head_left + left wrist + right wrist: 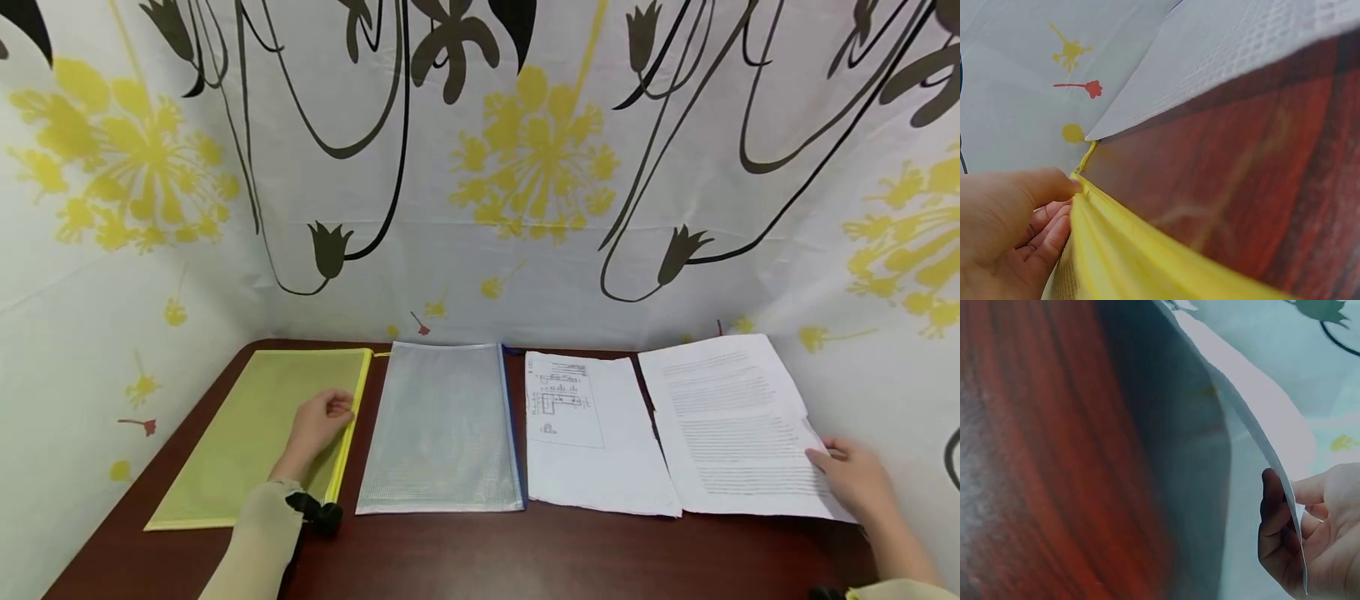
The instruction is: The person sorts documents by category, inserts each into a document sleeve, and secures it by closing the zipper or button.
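My left hand (322, 421) is at the right edge of a yellow mesh zip pouch (262, 417). Up close in the left wrist view, thumb and fingers (1047, 231) pinch the yellow zip edge (1110, 219), near a short yellow pull cord (1087, 157). On the far right, my right hand (855, 479) grips the right edge of printed sheets (735, 433). The right wrist view has the paper (1260, 419) lifted and bent, held between the thumb and fingers (1275, 506). How many sheets are held, I cannot tell.
Between the hands lie a clear mesh zip pouch (442, 433) with a blue edge and white paper (600, 467) bearing a line drawing. Everything lies on a dark red wooden table (487, 550). A patterned cloth (465, 275) hangs behind and at both sides.
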### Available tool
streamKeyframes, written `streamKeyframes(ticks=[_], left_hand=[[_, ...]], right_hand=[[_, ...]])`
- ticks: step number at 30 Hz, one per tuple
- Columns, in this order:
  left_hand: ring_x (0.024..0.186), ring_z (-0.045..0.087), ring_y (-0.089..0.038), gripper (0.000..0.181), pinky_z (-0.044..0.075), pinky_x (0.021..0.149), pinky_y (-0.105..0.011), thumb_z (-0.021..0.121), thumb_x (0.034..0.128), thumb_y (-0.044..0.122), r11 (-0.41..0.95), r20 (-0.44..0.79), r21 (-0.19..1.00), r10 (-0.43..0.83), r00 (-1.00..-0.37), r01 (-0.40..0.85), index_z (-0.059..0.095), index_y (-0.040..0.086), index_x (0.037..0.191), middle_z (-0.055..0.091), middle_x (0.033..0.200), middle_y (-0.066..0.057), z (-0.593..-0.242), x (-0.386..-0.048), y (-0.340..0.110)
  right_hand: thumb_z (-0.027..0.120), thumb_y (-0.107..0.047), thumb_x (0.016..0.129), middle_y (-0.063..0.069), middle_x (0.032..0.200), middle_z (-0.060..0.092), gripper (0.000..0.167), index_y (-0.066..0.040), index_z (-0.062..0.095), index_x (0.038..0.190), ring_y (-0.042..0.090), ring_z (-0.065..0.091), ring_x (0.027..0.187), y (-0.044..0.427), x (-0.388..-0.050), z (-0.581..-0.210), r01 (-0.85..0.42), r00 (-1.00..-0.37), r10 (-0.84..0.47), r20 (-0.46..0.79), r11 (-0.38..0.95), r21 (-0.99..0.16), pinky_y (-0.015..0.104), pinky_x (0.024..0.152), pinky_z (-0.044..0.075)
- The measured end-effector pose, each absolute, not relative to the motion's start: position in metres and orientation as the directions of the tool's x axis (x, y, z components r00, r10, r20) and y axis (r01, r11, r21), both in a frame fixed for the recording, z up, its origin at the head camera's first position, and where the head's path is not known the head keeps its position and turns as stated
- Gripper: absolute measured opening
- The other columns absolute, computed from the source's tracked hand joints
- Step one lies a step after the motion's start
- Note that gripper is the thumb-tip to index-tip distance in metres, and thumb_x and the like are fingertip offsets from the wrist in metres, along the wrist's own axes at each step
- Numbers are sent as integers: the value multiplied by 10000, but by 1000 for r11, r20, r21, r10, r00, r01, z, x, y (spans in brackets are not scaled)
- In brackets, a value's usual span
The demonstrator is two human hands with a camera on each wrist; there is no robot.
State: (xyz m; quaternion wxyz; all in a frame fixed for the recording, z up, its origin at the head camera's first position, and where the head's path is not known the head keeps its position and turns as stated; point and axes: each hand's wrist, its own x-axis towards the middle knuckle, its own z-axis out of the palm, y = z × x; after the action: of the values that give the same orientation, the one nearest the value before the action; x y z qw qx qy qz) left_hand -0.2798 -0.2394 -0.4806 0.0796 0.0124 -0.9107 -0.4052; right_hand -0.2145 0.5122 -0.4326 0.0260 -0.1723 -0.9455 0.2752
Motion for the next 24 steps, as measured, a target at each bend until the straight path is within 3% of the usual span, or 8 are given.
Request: streamKeyframes(ticks=[5, 8, 12, 17, 20, 24], left_hand=[[924, 663, -264, 214, 551, 793, -317, 618, 899, 18, 676, 150, 736, -100, -984, 43, 667, -34, 1100, 691, 1020, -187, -481, -280, -239], [932, 669, -284, 211, 556, 793, -341, 610, 901, 25, 679, 146, 734, -113, -983, 31, 676, -30, 1093, 698, 1025, -196, -480, -280, -239], [926, 664, -285, 220, 549, 776, -339, 606, 903, 49, 675, 142, 738, -134, -981, 14, 688, -17, 1096, 702, 1027, -190, -478, -280, -240], [914, 667, -272, 229, 541, 759, -301, 619, 891, 74, 672, 157, 741, -146, -977, 19, 698, -7, 1091, 711, 1020, -181, -476, -280, -242], [954, 673, -300, 237, 550, 802, -342, 628, 902, 81, 659, 145, 752, -146, -979, 13, 695, -14, 1107, 711, 1047, -199, -475, -279, -243], [996, 676, -339, 247, 567, 855, -407, 633, 919, 82, 646, 123, 764, -149, -981, -2, 685, -28, 1134, 706, 1084, -225, -474, -276, -244]], right_hand=[[422, -286, 1046, 477, 1338, 400, 544, 195, 406, 1298, 538, 510, 1065, 509, -209, -416, 281, -941, 338, 0, 783, -554, 393, 737, 398], [423, -311, 1045, 481, 1349, 394, 578, 190, 391, 1333, 288, 608, 845, 504, -208, -406, 275, -936, 351, 17, 763, -585, 308, 681, 401], [439, -322, 1042, 468, 1296, 464, 577, 173, 405, 1336, -57, 481, 665, 493, -210, -395, 253, -934, 356, 39, 734, -630, 205, 568, 408], [453, -318, 1040, 289, 1018, 655, 550, 149, 427, 1330, -27, 523, 633, 473, -214, -388, 222, -938, 344, 46, 698, -680, 219, 553, 450], [449, -332, 1043, 275, 1057, 649, 582, 149, 405, 1368, 1, 558, 648, 461, -216, -390, 217, -943, 331, 26, 675, -705, 233, 562, 486], [437, -369, 1050, 378, 1232, 553, 628, 143, 376, 1409, 23, 579, 689, 447, -218, -396, 226, -952, 307, -19, 657, -719, 239, 587, 509]])
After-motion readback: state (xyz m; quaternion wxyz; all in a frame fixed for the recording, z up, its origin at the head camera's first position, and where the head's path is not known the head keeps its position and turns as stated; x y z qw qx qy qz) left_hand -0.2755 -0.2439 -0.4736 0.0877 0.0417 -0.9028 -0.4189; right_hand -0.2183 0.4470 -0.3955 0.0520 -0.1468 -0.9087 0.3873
